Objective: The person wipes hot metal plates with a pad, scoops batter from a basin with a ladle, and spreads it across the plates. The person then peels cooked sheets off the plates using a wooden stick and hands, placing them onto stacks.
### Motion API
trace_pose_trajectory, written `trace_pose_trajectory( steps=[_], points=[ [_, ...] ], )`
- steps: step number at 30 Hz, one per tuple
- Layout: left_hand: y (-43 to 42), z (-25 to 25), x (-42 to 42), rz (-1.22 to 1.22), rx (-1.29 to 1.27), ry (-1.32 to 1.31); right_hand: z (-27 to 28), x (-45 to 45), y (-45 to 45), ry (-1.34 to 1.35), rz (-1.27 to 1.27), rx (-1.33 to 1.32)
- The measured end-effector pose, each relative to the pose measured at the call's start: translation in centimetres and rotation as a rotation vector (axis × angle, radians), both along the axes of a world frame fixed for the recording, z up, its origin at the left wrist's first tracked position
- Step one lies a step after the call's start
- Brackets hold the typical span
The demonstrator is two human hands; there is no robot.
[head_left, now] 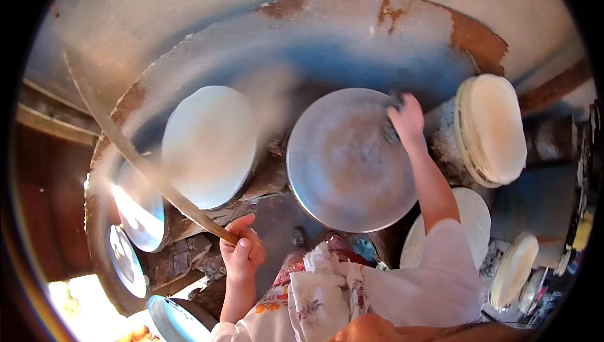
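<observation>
1. Fingers of the left hand (243,255) close around a long wooden stick (141,165), which slants up past a pale disc (211,141).
2. Right hand (410,121), fingers bent, meets dark, blurred material (395,100) at a round metal plate's (346,166) edge; its hold cannot be told.
3. Plate lies before the person, between the disc and stacked pale rounds (497,131).

Left hand (243,255) curled (right hand (410,121) forward)

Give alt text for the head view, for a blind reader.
The right hand is over the right edge of a round gray plate; the left hand holds a long thin stick. Pale discs are at picture right.
</observation>
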State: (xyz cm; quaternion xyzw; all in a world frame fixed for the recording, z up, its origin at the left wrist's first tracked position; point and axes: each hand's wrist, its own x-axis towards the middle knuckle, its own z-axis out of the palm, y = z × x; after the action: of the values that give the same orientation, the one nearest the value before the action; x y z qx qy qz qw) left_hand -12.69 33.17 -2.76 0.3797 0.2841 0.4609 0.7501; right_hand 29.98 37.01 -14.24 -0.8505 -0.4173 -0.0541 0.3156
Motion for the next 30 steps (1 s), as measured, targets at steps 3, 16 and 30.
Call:
trace_pose_trajectory(
  steps=[3, 16, 30],
  points=[
    [0.5, -0.9, 0.9, -0.08, 0.036, -0.033, -0.4, -4.4, -12.1, -0.122, -0.089, 0.13],
    [-1.7, 1.2, -5.1, -0.146, 0.024, -0.059, -1.9, -10.5, -12.8, -0.188, -0.088, 0.136],
    [-2.0, 3.4, -39.2, 0.432, 0.185, -0.004, -0.9, -65.7, 12.5, 0.078, 1.131, 0.27]
  ],
)
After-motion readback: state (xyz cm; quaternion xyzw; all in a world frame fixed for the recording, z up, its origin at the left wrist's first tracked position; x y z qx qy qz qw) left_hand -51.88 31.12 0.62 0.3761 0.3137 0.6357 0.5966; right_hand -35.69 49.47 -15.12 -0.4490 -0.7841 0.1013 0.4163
